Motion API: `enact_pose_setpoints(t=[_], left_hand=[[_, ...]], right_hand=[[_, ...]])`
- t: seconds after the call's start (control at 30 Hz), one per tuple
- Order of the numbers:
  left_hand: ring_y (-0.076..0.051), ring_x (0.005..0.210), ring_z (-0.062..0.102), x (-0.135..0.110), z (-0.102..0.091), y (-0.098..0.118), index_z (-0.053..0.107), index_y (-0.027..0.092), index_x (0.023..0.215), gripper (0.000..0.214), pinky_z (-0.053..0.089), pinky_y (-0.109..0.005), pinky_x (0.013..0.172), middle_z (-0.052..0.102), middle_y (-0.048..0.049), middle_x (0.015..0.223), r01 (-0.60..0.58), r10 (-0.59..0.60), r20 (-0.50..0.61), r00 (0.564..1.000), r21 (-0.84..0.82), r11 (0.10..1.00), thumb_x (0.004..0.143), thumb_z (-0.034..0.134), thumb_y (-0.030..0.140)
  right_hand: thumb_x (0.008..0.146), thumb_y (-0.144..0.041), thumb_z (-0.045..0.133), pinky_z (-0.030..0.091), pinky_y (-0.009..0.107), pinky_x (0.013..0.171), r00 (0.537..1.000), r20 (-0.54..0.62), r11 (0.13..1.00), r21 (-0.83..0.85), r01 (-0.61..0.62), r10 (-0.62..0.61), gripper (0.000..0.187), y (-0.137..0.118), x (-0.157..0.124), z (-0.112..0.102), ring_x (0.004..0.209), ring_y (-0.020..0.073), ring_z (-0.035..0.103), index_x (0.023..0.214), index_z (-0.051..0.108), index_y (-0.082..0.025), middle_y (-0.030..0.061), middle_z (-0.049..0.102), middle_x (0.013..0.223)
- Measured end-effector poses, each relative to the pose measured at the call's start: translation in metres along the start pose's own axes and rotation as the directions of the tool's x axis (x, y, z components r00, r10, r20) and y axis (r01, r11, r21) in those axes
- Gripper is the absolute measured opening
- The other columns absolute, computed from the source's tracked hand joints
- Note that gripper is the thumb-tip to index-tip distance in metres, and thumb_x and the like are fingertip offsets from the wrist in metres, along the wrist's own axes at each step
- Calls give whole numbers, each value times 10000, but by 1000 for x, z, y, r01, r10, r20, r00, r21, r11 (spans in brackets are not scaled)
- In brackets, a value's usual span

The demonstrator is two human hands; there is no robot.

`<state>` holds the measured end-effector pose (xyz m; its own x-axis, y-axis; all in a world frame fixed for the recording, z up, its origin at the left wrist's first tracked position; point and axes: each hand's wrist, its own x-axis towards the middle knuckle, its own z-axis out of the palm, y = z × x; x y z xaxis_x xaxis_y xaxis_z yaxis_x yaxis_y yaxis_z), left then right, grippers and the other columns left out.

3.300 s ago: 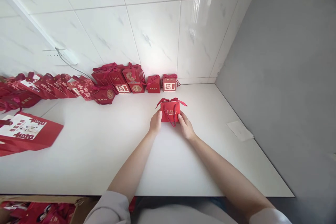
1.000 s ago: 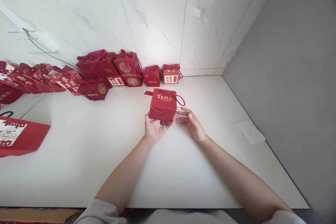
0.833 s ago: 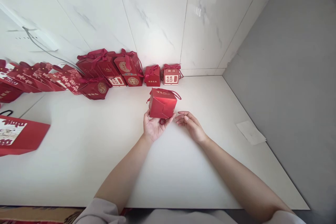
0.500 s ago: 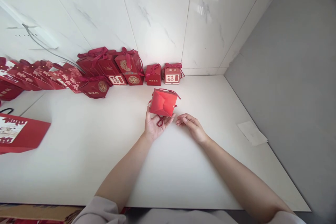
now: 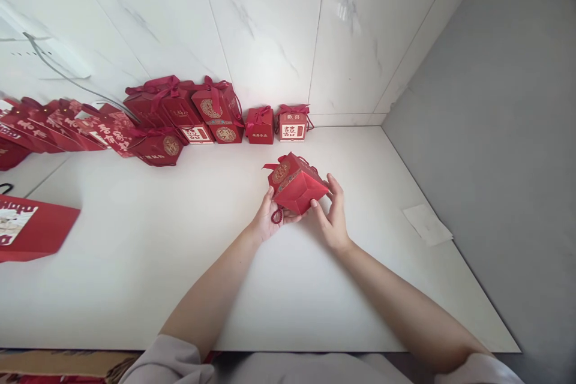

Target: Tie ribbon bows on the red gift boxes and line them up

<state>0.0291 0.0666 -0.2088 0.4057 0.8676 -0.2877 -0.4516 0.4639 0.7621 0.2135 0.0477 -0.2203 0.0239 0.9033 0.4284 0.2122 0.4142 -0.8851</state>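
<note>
A red gift box (image 5: 299, 185) with a ribbon, a round gold emblem and a folded flap bottom is held tilted above the white table (image 5: 180, 252). My left hand (image 5: 268, 219) cradles it from the left and below, thumb against its side, while a looped red cord (image 5: 277, 214) hangs over the palm. On the right, my right hand (image 5: 332, 213) grips the box's corner between thumb and fingers. The bottom faces toward me, and some of my left fingers are hidden behind it.
Red ribbon-tied boxes (image 5: 225, 111) are stacked against the marbled wall (image 5: 270, 30). Two small boxes (image 5: 292, 126) stand beside them. Red patterned bags (image 5: 49, 126) line the far left, a larger red bag (image 5: 58, 225) lies nearer, and white paper (image 5: 427, 225) rests at the right edge.
The box has turned, so its emblem side now shows along with the bottom. My right hand has moved up from beside it and taken hold of its right corner.
</note>
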Motion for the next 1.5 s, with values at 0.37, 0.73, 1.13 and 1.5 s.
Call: enact_pose_setpoints(t=[0.37,0.73,1.13,1.5], left_hand=[[-342,1164,638,2,-1,-6,536,255,1344,674,552,-519,937,634,-129,1330,-256,259,-38,965,84,963,830,607,686],[-335,1270,546,0,-7,2,572,248,1375,613,463,-448,1052,568,-115,1380,-592,679,22,734,510,624,847,686,537],[-318,1262,563,1,4,-10,389,279,1462,776,494,-439,1010,494,-137,1467,-489,545,10,838,455,744,799,770,415],[-351,1168,620,1,1,10,570,222,1326,680,526,-510,929,622,-128,1346,-327,298,-230,926,-98,940,888,372,703]], right_hand=[[979,-477,538,476,487,1061,985,145,968,219,-124,93,579,3,3,-2,1256,269,539,1495,320,-334,94,412,1519],[897,-547,636,499,516,1051,960,267,917,356,-181,86,769,3,6,-2,1358,315,461,1530,251,-343,102,344,1561],[829,-305,749,481,569,1074,977,120,980,-68,184,-175,951,0,3,-1,1468,355,293,1572,156,-340,138,269,1568],[907,-211,612,536,556,998,958,139,967,-1,255,-252,695,-7,-7,0,1374,320,427,1504,289,-358,114,446,1466]])
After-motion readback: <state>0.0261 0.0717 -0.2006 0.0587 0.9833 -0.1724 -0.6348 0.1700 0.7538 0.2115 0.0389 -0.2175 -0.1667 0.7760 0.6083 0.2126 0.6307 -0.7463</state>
